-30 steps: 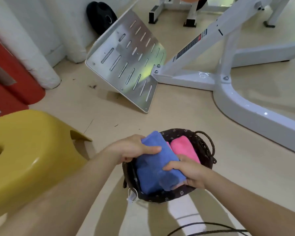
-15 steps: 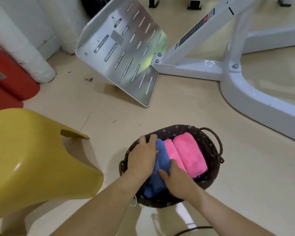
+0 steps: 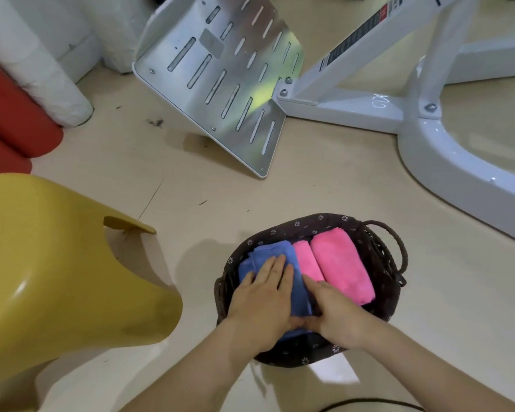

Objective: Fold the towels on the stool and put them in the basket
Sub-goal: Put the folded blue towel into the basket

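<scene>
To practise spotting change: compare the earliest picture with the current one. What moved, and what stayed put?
The blue towel went down out of the grip of both hands into the left side of the basket. The left hand now presses flat on it; the right hand rests with straight fingers at its right edge. The pink towels, basket and yellow stool stayed.

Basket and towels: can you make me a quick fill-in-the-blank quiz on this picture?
The left hand and right hand press a towel whose colour is ____.
The other towels, right of it, are ____.
The basket stands on the ____.
The stool left of the basket is ____.
Missing words: blue; pink; floor; yellow.
</scene>
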A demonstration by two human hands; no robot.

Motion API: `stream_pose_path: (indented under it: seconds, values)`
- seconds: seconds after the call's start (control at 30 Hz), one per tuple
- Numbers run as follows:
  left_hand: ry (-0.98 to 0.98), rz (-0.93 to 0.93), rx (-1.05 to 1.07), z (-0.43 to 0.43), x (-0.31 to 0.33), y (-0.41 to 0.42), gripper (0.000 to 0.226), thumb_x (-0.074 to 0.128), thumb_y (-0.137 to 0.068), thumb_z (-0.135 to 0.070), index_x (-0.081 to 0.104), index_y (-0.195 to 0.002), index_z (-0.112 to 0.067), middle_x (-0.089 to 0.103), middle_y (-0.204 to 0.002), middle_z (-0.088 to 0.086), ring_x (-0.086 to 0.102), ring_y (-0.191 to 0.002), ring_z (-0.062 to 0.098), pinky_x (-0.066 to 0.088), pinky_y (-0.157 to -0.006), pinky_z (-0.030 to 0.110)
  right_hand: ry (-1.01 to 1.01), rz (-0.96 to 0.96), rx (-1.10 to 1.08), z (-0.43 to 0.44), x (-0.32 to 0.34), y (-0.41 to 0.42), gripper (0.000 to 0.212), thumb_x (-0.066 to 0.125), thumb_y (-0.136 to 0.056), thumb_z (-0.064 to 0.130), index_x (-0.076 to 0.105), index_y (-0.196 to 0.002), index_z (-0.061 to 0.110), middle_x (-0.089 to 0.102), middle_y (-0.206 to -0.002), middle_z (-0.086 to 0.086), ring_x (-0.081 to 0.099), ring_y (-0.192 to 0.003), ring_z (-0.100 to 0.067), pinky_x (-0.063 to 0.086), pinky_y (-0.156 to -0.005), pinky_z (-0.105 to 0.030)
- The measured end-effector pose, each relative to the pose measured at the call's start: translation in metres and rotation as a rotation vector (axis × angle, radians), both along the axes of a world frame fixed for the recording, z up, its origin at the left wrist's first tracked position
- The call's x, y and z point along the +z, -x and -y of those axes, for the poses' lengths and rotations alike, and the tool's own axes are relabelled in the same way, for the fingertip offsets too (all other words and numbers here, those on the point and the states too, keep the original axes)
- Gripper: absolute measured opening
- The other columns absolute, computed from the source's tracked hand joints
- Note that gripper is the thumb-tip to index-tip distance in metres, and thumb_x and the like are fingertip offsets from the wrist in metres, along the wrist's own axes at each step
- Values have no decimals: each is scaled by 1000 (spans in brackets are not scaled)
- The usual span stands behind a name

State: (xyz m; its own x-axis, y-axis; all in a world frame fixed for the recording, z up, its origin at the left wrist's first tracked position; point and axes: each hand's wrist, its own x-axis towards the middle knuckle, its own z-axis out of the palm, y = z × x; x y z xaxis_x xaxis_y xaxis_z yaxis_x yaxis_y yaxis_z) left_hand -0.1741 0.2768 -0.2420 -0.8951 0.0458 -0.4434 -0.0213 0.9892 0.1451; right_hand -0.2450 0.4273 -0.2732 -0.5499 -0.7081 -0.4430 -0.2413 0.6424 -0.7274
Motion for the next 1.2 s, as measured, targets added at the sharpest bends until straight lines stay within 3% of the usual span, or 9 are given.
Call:
stream_pose_path:
  seconds: [0.1,0.3,0.53,0.63,0.73,0.8,0.9,1.03,1.2]
  values:
    - [43,-20,38,-3,-7,-2,101,38,-82,-73,-8,-151,-15,-16,-160,5,-14,-147,19,2,-117,47,-5,-26,14,3,-2,2,77,78,-71,29,39,-136,23,60,-122,3,58,-108,-15,48,-93,-33]
    - [49,77,43,-11,-19,11,110,57,-81,-61,-16,-149,-15,-30,-155,10,-26,-143,23,-3,-115,54,-148,-458,107,3,11,-19,95,62,-83,25,-3,-153,18,40,-126,-1,50,-106,-18,48,-80,-29]
    - [-36,63,12,2,-8,15,111,53,-78,-70,-12,-151,-18,-24,-157,6,-22,-144,21,-4,-114,58,-110,-104,68,2,16,4,77,68,-79,30,30,-146,21,49,-132,3,47,-121,-10,39,-104,-30]
    - [-70,-78,-13,3,-1,9,94,46,-87,-62,-2,-152,-15,-17,-159,5,-20,-145,22,-9,-112,59,-11,105,-103,3,27,6,48,67,-84,15,48,-128,24,62,-106,15,59,-94,10,46,-86,-15]
    - [-138,-214,-21,2,7,3,74,46,-93,-48,16,-151,-14,-1,-161,6,-10,-147,23,-1,-113,61,16,257,-363,1,45,5,37,63,-90,10,54,-125,16,58,-84,0,53,-74,-12,45,-67,-23]
    - [-165,-260,-9,2,17,-1,63,51,-86,-46,43,-140,-15,29,-155,9,19,-146,25,24,-109,62,67,325,-542,-1,69,2,24,61,-92,10,61,-115,16,57,-82,-7,49,-74,-20,44,-68,-29]
    - [-289,-359,53,-3,55,-13,47,43,-78,-45,69,-108,-19,65,-121,6,61,-114,22,55,-83,36,61,358,-726,-10,119,-3,15,56,-94,12,64,-100,23,59,-83,-5,52,-77,-19,46,-67,-27]
    - [-494,-395,149,-15,147,-23,32,40,-88,-33,71,-90,-24,68,-93,-7,63,-85,13,43,-73,20,12,384,-841,-38,202,-11,16,59,-91,11,66,-103,17,65,-87,-3,62,-80,-17,48,-70,-27]
    - [-653,-129,242,-49,303,-7,25,45,-98,-22,66,-110,-28,65,-87,-15,55,-79,3,39,-72,12,-9,392,-1016,-110,334,-18,19,54,-91,6,67,-102,14,71,-94,-10,66,-76,-19,50,-72,-28]
